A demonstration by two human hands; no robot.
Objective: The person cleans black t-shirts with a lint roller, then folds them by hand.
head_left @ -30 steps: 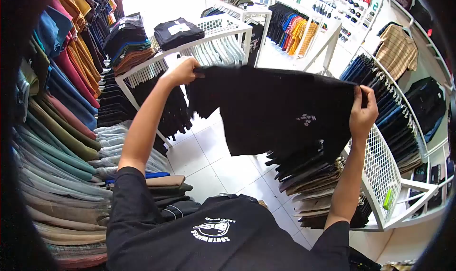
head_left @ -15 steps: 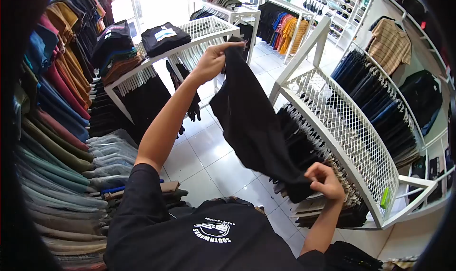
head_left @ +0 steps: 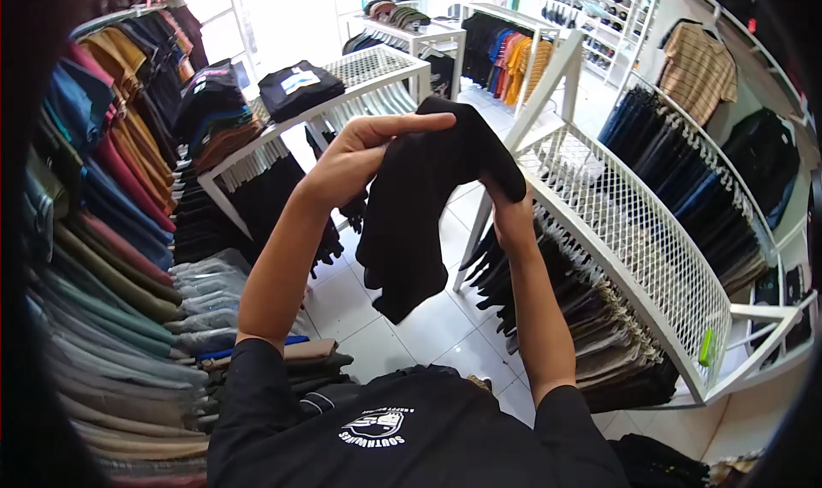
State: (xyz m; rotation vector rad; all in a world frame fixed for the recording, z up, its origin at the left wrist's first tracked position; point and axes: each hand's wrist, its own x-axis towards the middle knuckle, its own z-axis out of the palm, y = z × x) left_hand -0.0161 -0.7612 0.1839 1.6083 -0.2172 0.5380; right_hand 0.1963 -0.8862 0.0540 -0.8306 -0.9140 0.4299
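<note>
A black folded garment (head_left: 419, 205) hangs in the air between my two hands, bent over at the top with its longer end drooping toward the floor. At its upper left, my left hand (head_left: 351, 158) grips the cloth, index finger stretched along the fold and the other fingers curled. My right hand (head_left: 514, 218) holds the shorter end on the right, its fingers mostly hidden by the fabric. Whether the garment is a shirt or trousers, I cannot tell.
A white mesh-topped rack (head_left: 634, 223) with hanging trousers stands close on my right, a green object (head_left: 706, 348) on it. Hanging clothes (head_left: 120, 265) line the left. Ahead, a white display table (head_left: 377, 60) carries folded black shirts (head_left: 300, 86). Tiled floor (head_left: 411, 338) lies below.
The garment was stretched diagonally between my hands and is now folded over. My right hand has risen up and left toward my left hand, which has come lower and closer.
</note>
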